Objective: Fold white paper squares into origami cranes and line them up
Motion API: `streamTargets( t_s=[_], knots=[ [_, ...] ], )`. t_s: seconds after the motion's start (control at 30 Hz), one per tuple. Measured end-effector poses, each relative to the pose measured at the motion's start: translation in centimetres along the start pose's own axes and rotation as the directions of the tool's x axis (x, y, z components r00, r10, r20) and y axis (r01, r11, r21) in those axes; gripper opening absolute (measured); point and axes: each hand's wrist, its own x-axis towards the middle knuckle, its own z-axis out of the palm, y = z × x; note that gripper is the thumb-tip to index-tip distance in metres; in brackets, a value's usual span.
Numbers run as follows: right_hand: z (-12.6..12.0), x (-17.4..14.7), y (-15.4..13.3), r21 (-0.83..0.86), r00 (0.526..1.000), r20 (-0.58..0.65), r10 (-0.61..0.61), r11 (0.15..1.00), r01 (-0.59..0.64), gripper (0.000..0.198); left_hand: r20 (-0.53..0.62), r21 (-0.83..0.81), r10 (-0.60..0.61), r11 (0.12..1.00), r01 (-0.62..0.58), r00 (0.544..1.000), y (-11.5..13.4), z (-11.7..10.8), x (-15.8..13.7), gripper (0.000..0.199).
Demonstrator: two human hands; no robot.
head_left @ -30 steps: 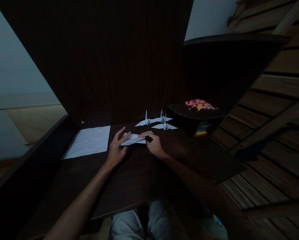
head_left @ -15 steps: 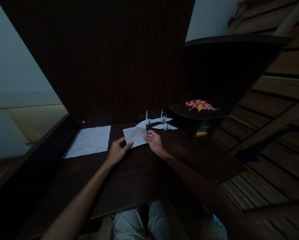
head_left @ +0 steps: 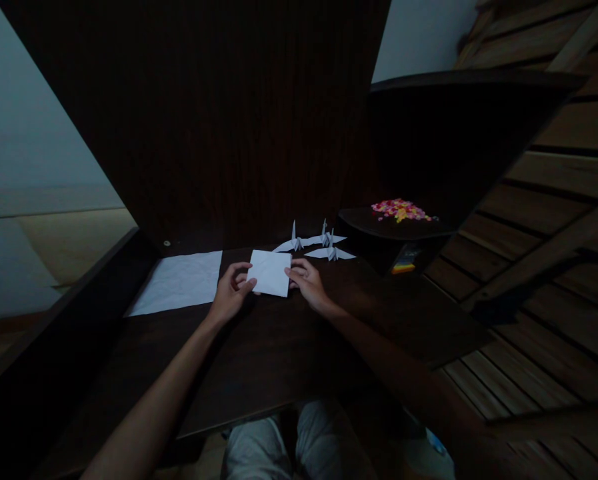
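Observation:
Between my two hands is a folded white paper (head_left: 269, 273), roughly square, its broad flat face toward me. My left hand (head_left: 233, 288) pinches its left edge, thumb in front and fingers partly behind. On the opposite edge, my right hand (head_left: 306, 283) grips the paper the same way, thumb on the near face. Just behind stand three white origami cranes: one at the left (head_left: 295, 244), one further back (head_left: 327, 238) and one nearer on the right (head_left: 331, 253).
A larger white sheet (head_left: 179, 283) lies flat on the dark desk (head_left: 259, 360) at the left. Small pink, red and yellow pieces (head_left: 401, 210) are heaped on a corner shelf (head_left: 379, 229) at the right. A tall dark panel (head_left: 229, 133) rises behind the desk.
The folded paper has turned over from a side with a visible flap to a smooth square face. My left hand has shifted slightly up and left along its edge.

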Motion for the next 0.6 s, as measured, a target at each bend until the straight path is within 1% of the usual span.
streamTargets(
  t_s=[0.07,0.13,0.2,0.3,0.43,0.5,0.53,0.6],
  knots=[
    [-0.1,0.1,0.1,0.023,1.000,-0.027,-0.011,1.000,0.011,0.042,0.070,0.016,-0.029,0.999,0.028,0.997,-0.1,-0.2,0.1,0.042],
    [-0.3,0.2,0.1,0.029,0.999,-0.038,-0.023,0.999,0.024,0.044,0.099,0.039,-0.046,0.998,0.042,0.994,-0.3,-0.3,0.1,0.041],
    [-0.5,0.3,0.2,0.000,0.998,-0.036,-0.042,0.999,0.042,0.036,0.094,0.094,-0.049,0.995,0.040,0.994,-0.6,-0.4,0.2,0.042],
    [-0.6,0.5,0.4,-0.086,0.997,-0.032,-0.067,0.994,0.064,0.022,0.082,0.188,-0.032,0.982,0.016,0.996,-0.8,-0.8,0.3,0.046],
    [-0.6,0.4,0.6,-0.237,0.996,-0.033,-0.087,0.968,0.077,0.017,0.109,0.309,0.064,0.946,-0.095,0.992,-1.1,-1.5,0.5,0.042],
    [-0.7,0.3,0.6,-0.387,0.995,-0.007,-0.103,0.918,0.093,0.022,0.136,0.414,0.087,0.900,-0.136,0.987,-1.3,-1.9,0.6,0.040],
    [-0.7,0.2,0.5,-0.476,0.994,0.012,-0.106,0.874,0.099,0.025,0.156,0.467,0.095,0.870,-0.158,0.983,-1.4,-2.0,0.6,0.039],
    [-0.9,0.0,0.3,-0.647,0.994,0.060,-0.096,0.754,0.113,0.028,0.210,0.560,0.110,0.801,-0.212,0.971,-1.7,-2.3,0.7,0.036]
  ],
)
